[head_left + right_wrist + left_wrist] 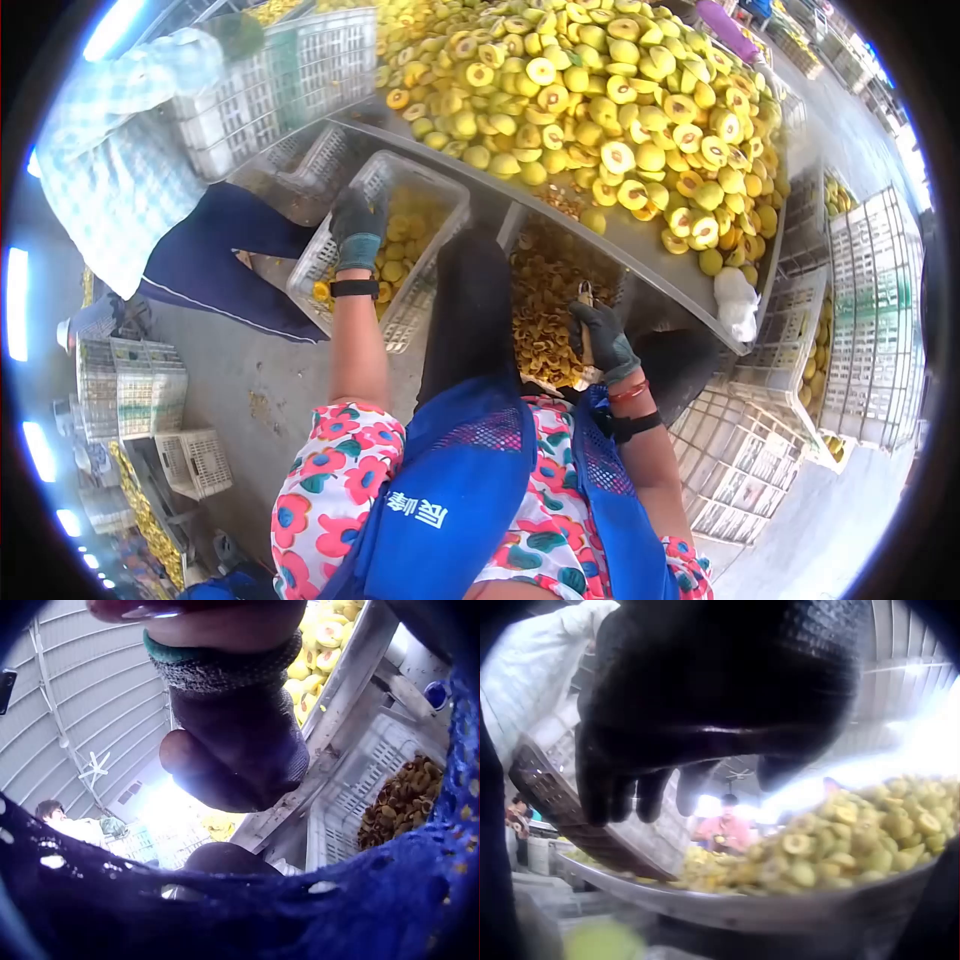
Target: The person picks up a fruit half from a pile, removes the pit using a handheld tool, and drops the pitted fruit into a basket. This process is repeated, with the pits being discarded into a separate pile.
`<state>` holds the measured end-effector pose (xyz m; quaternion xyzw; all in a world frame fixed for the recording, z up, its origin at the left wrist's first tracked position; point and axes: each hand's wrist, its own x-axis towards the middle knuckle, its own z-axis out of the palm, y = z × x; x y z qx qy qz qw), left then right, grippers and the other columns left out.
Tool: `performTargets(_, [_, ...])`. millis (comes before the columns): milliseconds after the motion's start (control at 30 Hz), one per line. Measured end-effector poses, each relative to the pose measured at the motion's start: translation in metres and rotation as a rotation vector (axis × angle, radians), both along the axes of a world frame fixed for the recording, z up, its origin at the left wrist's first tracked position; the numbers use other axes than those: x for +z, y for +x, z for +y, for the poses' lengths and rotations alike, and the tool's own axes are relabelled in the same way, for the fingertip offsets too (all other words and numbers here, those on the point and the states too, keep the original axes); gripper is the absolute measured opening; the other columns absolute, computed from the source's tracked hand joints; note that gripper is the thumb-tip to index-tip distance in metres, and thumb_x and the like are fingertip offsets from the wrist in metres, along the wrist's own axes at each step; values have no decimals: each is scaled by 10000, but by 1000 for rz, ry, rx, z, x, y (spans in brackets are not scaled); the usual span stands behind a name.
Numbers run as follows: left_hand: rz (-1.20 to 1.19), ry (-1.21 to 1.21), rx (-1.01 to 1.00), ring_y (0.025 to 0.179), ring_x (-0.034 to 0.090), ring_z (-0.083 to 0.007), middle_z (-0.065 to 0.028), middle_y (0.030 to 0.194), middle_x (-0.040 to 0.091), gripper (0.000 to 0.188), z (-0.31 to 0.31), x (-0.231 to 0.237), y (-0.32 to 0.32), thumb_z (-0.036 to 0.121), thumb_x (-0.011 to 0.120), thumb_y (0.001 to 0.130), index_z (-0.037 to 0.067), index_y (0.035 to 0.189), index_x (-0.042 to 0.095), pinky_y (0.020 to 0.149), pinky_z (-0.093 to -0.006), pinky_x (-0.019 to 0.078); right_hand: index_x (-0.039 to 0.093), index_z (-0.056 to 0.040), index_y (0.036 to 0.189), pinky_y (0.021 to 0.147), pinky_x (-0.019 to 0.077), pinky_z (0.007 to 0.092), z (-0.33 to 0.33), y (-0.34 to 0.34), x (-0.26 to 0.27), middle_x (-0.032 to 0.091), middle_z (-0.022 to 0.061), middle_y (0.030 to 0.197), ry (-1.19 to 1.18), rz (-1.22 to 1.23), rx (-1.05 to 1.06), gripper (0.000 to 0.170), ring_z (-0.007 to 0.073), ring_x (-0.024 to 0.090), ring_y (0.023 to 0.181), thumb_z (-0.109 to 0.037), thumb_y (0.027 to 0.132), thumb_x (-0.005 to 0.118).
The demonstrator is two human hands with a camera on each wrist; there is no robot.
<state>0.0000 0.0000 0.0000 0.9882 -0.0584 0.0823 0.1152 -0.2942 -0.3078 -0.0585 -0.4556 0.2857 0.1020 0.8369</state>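
Observation:
My gloved left hand [358,222] hangs over a pale plastic crate [456,190] that holds yellow peach halves [400,245]. In the left wrist view its dark fingers [652,795] point down, loosely spread, with nothing held between them. A blurred yellow-green round shape [604,943] shows below them. My gloved right hand [606,338] grips a slim, pale-handled tool [586,345] above a crate of brown peach pits [550,300]. The tool's working end is too small to make out. From the right wrist, the hand [240,750] has its fingers curled, and the tool is hidden.
A big heap of halved peaches [600,90] lies on a metal-edged table [640,262] ahead. A white bag [736,303] sits at its near right corner. Stacked crates [870,310] stand right. Another person [130,170] in a checked shirt is close on the left.

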Motion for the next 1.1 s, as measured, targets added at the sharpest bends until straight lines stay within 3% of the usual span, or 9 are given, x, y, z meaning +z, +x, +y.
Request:
performTargets(67, [12,-137,-222,1184,494,-349,-216,1259,529,502,-13,15,4,379,612,863,55,1238,533,1010,-422,377,566,-48,787,410,384,261,-6,-9,14,534,51,528,-125,12,9,213,136,495,415,-231,897,564])
performTargets(167, [-4,-323,-438,1145,521,-363,-201,1201,575,509,-104,-30,3,377,618,861,52,1243,529,977,-415,407,544,-46,729,415,385,267,-14,-5,8,521,48,508,-258,-16,68,244,136,485,406,-221,900,555])
performTargets(267, [126,-292,-624,1125,540,-351,-204,1188,587,533,-164,-43,37,410,571,881,55,1274,512,967,-404,417,540,-66,827,394,372,265,-12,-4,4,485,23,555,-490,-167,157,192,129,469,422,-236,913,549])
performTargets(467, [398,-182,-543,1058,570,-387,-243,1140,590,379,-263,-80,101,323,477,917,29,1141,561,870,-433,458,527,-68,826,394,376,263,-11,-14,-1,483,22,540,-377,-80,20,181,122,469,420,-226,904,568])
performTargets(500, [191,-158,-776,1048,570,-397,-270,1111,585,311,-270,-113,122,261,484,905,20,1085,564,841,-446,463,527,-68,834,394,377,263,-13,-16,0,484,21,546,-346,-28,-8,178,123,470,421,-227,900,573])
performTargets(667, [339,-209,-470,1103,546,-378,-240,1182,566,422,-281,-89,110,319,620,808,34,1116,568,919,-434,437,527,-65,867,391,379,260,-17,-21,-6,495,20,578,-262,47,-80,181,124,471,427,-235,888,584])
performTargets(800, [414,-5,-639,1135,536,-356,-201,1225,562,723,-280,-79,118,433,710,710,49,1267,456,947,-432,423,529,-60,867,395,380,263,-15,-16,-5,499,24,589,-296,49,-96,181,124,473,429,-234,893,572])
performTargets(933, [310,-53,-561,1144,528,-360,-217,1226,554,821,-281,-80,93,481,721,703,12,1301,410,945,-417,428,527,-58,850,401,379,267,-14,-10,2,502,19,577,-388,8,-24,200,120,483,436,-248,898,565])
performTargets(1100, [172,-374,-626,1063,574,-348,-228,1164,578,775,-292,-82,77,439,741,710,-18,1253,429,902,-398,450,515,-52,832,405,381,271,-17,-14,27,512,17,574,-464,-59,-50,178,111,495,444,-206,903,567])
